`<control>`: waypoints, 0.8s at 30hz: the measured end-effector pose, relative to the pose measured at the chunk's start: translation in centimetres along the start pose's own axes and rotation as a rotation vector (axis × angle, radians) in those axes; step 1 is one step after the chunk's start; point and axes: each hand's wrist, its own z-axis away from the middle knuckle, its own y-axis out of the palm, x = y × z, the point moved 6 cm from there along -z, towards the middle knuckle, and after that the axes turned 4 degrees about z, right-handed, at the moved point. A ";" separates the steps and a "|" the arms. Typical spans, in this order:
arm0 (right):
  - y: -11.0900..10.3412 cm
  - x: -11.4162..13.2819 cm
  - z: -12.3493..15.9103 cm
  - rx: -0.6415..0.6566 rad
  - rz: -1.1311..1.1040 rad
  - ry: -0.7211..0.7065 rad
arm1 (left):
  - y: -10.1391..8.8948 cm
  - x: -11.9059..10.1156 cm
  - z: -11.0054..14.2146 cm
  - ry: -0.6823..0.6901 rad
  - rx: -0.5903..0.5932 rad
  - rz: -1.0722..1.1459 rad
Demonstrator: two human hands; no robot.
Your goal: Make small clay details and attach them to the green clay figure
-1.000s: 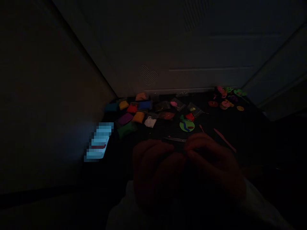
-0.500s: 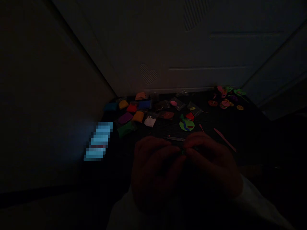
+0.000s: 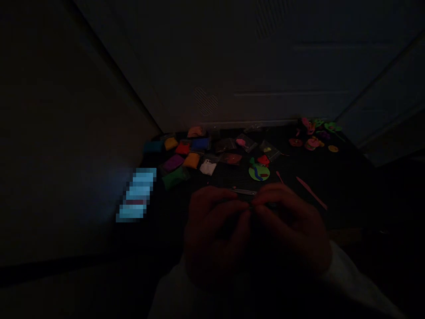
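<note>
In dim light, my left hand (image 3: pixel 215 230) and my right hand (image 3: pixel 295 221) meet fingertip to fingertip above the dark table. Both are closed in a pinch on a tiny piece of green clay (image 3: pixel 250 206), mostly covered by the fingers. Just beyond the fingertips lies a grey metal tool (image 3: pixel 244 192), perhaps scissors, partly hidden by my right hand. Farther back is a light green clay disc (image 3: pixel 255 177) with blue and red pieces on it. A red clay shape (image 3: pixel 264 160) touches its far edge.
Several bags of coloured clay, including a green one (image 3: pixel 175 178) and a white one (image 3: pixel 208 167), lie at the back left. A pink plastic knife (image 3: pixel 311 192) is on the right. Finished clay shapes (image 3: pixel 312 142) stand back right. A blurred lit screen (image 3: pixel 137 195) glows at left.
My fingertips have shifted slightly and closed further over the green clay, so less of it shows. My left hand is a little farther right. The things on the table have not moved.
</note>
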 end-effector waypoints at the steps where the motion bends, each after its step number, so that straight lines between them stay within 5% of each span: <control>1: 0.0 -0.1 0.0 0.003 0.002 0.001 | 0.0 0.1 0.0 -0.008 0.001 0.005; 9: -0.2 -0.8 0.3 0.002 0.140 -0.082 | 0.6 1.2 0.0 -0.129 0.066 0.039; 24: -0.4 -1.1 0.2 -0.034 0.124 -0.068 | 0.9 0.5 -0.1 -0.021 0.067 0.007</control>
